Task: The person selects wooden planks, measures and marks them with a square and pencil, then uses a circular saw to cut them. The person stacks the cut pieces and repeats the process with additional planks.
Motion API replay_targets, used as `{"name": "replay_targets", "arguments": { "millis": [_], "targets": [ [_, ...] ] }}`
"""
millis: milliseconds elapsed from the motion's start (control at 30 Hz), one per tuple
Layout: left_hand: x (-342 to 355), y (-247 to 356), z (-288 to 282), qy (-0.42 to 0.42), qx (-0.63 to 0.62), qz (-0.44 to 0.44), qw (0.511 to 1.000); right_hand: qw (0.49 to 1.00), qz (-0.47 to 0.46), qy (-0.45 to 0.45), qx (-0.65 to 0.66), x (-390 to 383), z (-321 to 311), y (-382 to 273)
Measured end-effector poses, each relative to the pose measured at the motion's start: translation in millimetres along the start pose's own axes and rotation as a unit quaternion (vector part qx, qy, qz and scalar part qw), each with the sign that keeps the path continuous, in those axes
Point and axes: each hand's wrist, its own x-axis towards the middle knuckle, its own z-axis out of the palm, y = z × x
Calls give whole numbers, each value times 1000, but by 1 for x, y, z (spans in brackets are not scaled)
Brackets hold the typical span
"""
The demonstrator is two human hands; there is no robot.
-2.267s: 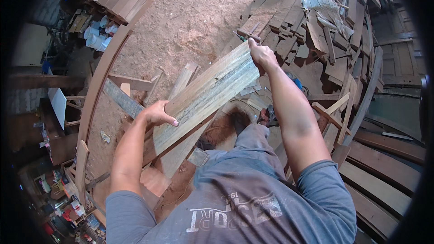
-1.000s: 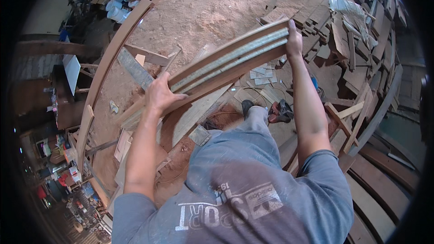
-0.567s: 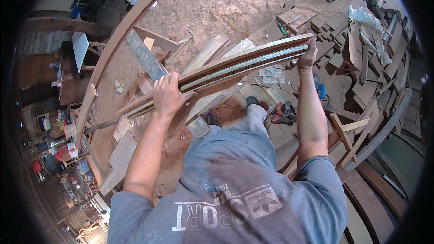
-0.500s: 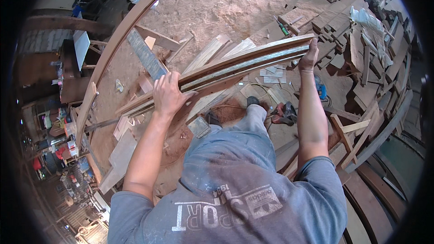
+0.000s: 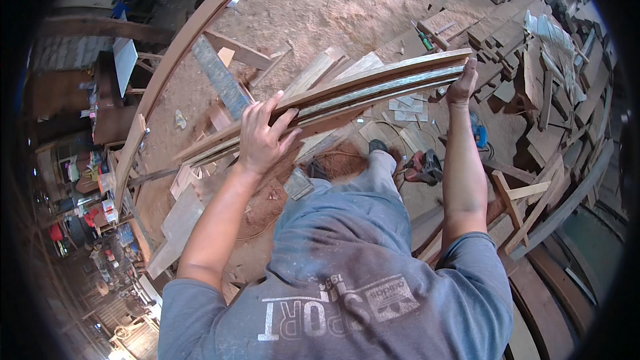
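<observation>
A long grooved wooden beam (image 5: 380, 83) slants across in front of me, its far end up to the right. Dark channels and a pale strip run along its length. My right hand (image 5: 461, 85) is closed around the right end. Over the left part lies my left hand (image 5: 267, 135), its fingers spread and touching the edge and grooves, not wrapped round it. The beam's left end reaches past my left wrist, above loose boards on the ground. Part of the grooves is hidden under the left fingers.
Scrap wood (image 5: 527, 60) is heaped on the right. A blue power tool (image 5: 479, 135) and a dark red tool (image 5: 425, 167) lie near my feet. Beyond the beam, a green-handled tool (image 5: 424, 39) rests on the ground. One long curved timber (image 5: 180, 47) spans the left.
My left hand has loosened from a closed grip, and its fingers now spread over the beam slightly farther right. The right hand still holds the end.
</observation>
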Motion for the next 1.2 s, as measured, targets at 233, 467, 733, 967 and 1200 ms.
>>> {"name": "replay_targets", "arguments": {
  "millis": [233,467,733,967,1200],
  "targets": [
    [-3,6,15,39,21,-8,999,999,15,-6,50,-4,-6,7],
    [-8,4,20,37,27,-14,999,994,10,-73,83,-9,5,-27],
    [-5,4,21,36,28,-9,999,996,-14,-73,40,-15,6,-34],
    [-10,5,17,29,45,-6,999,996,-35,-61,46,-17,17,-42],
    [-13,2,21,55,28,-7,998,996,-13,-63,62,-14,13,-34]
  ]
}}
